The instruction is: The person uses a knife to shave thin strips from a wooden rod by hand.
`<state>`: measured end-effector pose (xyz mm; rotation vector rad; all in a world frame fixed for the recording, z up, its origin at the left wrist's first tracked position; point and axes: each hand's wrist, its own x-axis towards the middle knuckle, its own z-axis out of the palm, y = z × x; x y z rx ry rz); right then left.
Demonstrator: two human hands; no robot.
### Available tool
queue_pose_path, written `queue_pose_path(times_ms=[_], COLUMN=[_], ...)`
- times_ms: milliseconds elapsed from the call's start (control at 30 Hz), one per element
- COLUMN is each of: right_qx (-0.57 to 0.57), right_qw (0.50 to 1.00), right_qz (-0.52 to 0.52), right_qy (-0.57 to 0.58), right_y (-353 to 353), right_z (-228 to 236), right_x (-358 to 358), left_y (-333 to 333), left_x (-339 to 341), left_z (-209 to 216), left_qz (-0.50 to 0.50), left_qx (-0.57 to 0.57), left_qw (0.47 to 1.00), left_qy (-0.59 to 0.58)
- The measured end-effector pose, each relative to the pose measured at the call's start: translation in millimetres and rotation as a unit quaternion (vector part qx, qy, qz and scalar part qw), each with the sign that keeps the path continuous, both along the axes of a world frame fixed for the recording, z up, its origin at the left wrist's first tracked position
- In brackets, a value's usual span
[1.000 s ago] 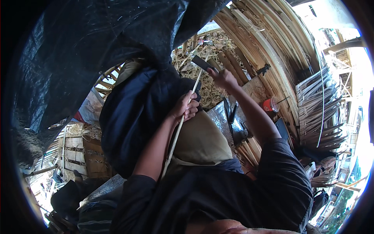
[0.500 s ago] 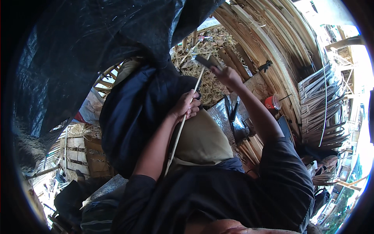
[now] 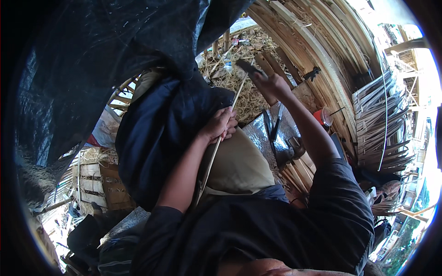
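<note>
My left hand (image 3: 220, 124) is closed around a long, thin, pale strip (image 3: 211, 162) that looks like split bamboo. The strip runs slantwise from beside my body, across my lap, to a far end past my knee. In my right hand (image 3: 275, 87) is a dark, broad-bladed knife (image 3: 249, 67), its handle hidden inside my fist. The blade points up and left, near the far end of the strip; whether the two touch I cannot tell. Dark blue cloth (image 3: 156, 133) and khaki trousers (image 3: 241, 161) cover my legs under the left hand.
Long wooden strips (image 3: 317, 60) are stacked along the right, beside a bundle of dried leaves (image 3: 382, 119). A red cup (image 3: 323, 118) and a dark-handled tool (image 3: 276, 126) lie near my right forearm. Dark plastic sheeting (image 3: 106, 60) hangs at upper left. Shavings (image 3: 230, 85) litter the ground ahead.
My right hand and the knife have shifted slightly to the right, and the blade has turned a little. The left hand keeps its hold on the strip, almost unmoved.
</note>
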<state>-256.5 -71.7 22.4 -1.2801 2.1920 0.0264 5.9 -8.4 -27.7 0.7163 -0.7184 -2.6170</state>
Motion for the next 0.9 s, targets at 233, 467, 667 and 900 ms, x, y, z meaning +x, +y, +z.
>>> queue_pose_path(times_ms=[233,467,667,900], right_qx=[0.023,-0.048,-0.056,-0.032], right_qw=[0.997,0.999,0.998,0.997], right_qz=[0.069,0.019,0.009,-0.052], right_qy=[-0.010,-0.006,-0.007,-0.041], right_y=[21.0,26.5,22.0,17.1], right_z=[12.5,-15.1,-16.1,-9.4], right_x=[42.2,42.2,26.8,22.4], left_y=[0.0,2.5,-5.2,-1.3], left_x=[-3.9,4.4,0.7,-1.0], left_z=[-1.5,-2.0,1.8,-2.4], left_qz=[0.001,0.019,0.009,0.015], left_qx=[-0.017,0.017,0.005,-0.002], left_qw=[1.000,1.000,1.000,1.000], left_qy=[-0.018,0.003,0.010,0.009])
